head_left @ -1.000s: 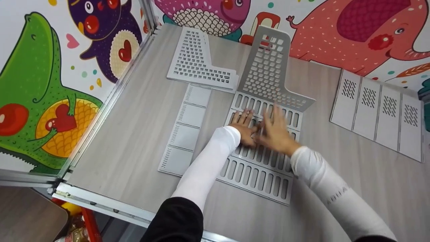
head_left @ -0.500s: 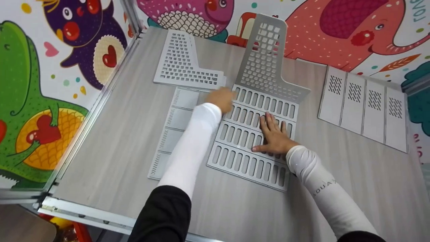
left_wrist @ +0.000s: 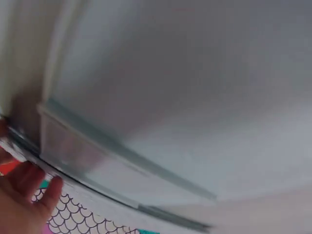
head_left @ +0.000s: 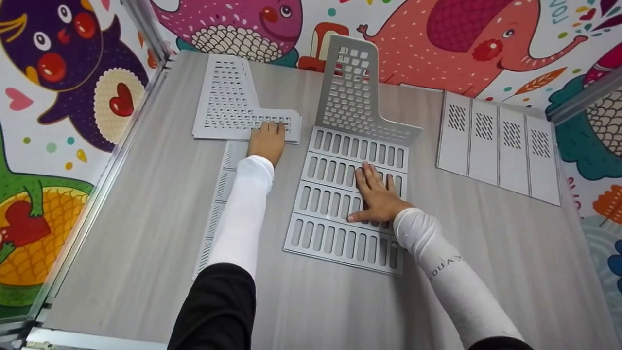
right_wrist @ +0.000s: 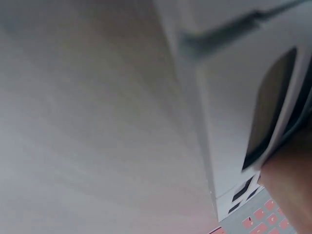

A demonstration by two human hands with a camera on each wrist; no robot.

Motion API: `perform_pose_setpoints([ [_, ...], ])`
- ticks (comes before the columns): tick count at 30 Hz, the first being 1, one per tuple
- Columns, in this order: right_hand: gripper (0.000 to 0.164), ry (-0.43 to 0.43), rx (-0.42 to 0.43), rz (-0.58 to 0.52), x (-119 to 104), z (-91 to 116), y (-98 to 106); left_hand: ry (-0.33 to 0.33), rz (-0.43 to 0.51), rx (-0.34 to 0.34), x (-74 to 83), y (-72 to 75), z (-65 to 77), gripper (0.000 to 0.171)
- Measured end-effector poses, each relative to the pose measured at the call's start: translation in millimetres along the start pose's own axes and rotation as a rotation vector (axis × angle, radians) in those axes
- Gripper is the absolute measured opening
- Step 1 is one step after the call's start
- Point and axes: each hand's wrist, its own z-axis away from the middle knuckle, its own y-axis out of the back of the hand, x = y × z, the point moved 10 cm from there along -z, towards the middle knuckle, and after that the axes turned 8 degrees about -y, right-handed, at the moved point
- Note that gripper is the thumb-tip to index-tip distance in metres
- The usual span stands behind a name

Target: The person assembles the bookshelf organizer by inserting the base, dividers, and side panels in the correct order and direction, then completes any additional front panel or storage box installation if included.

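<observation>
Fingertips of my left hand (head_left: 266, 144) lie on the front edge of a stack of L-shaped grey panels (head_left: 228, 102) punched with small square holes. The left wrist view has the fingers (left_wrist: 51, 195) along the panel edge; the thumb is hidden in the head view. My right hand (head_left: 381, 199) rests spread flat on a grey panel with long slots (head_left: 316, 233), in the head view. Behind that slotted panel stands an upright L-shaped perforated panel (head_left: 352, 107), leaning back toward the wall. The right wrist view catches only part of the hand (right_wrist: 287, 180) beside the slots.
Partly under my left sleeve lies a narrow grey panel strip (head_left: 219, 187) with short slits along one side. Several ribbed panels (head_left: 500, 141) with slanted slits lie at the right of the table (head_left: 461, 243). Painted walls (head_left: 437, 48) and a metal frame rail (head_left: 97, 194) bound the table.
My left hand has left the slotted panel and moved left and forward to the L-shaped stack. The right hand settled flat on the slotted panel. The head view has shifted right.
</observation>
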Motion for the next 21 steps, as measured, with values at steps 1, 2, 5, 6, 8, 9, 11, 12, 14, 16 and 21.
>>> perform_pose_setpoints([
  [1, 0.127, 0.002, -0.003, 0.001, -0.5, -0.5, 0.6, -0.022, -0.033, 0.007, 1.1, 1.1, -0.5, 0.051],
  [2, 0.127, 0.004, -0.008, 0.001, -0.8, -1.0, 1.0, -0.039, -0.053, 0.008, 1.8, 1.7, -1.0, 0.052],
  [5, 0.128, -0.004, -0.029, -0.001, 1.0, -2.0, 0.9, -0.064, -0.069, 0.019, 3.1, 6.0, -2.2, 0.057],
  [6, 0.128, -0.004, -0.029, -0.003, 2.1, -2.2, 1.6, -0.063, -0.064, 0.037, 3.3, 9.1, -2.9, 0.057],
  [8, 0.128, 0.003, -0.029, -0.007, -0.9, -3.7, 0.5, -0.043, -0.033, 0.095, -1.3, 17.5, 2.5, 0.055],
  [9, 0.128, 0.005, -0.028, -0.006, -1.8, -4.2, 0.1, -0.037, -0.017, 0.134, -2.5, 23.1, 5.0, 0.054],
  [11, 0.128, 0.012, -0.026, -0.002, -2.6, -4.3, -0.1, -0.031, 0.019, 0.234, -2.9, 37.3, 10.1, 0.048],
  [12, 0.128, 0.018, -0.022, -0.001, -2.7, -3.9, 0.3, -0.035, 0.034, 0.29, -1.6, 45.4, 12.4, 0.045],
  [14, 0.127, 0.015, -0.013, 0.011, -1.1, -2.9, 1.6, -0.067, 0.026, 0.408, 5.4, 62.4, 17.0, 0.048],
  [16, 0.127, 0.013, -0.004, 0.019, 0.7, -1.8, 2.7, -0.106, -0.04, 0.521, 16.3, 78.4, 22.3, 0.056],
  [21, 0.126, 0.041, 0.019, 0.016, 0.1, -2.2, 2.2, -0.26, -0.378, 0.682, 58.8, 96.9, 38.1, 0.063],
])
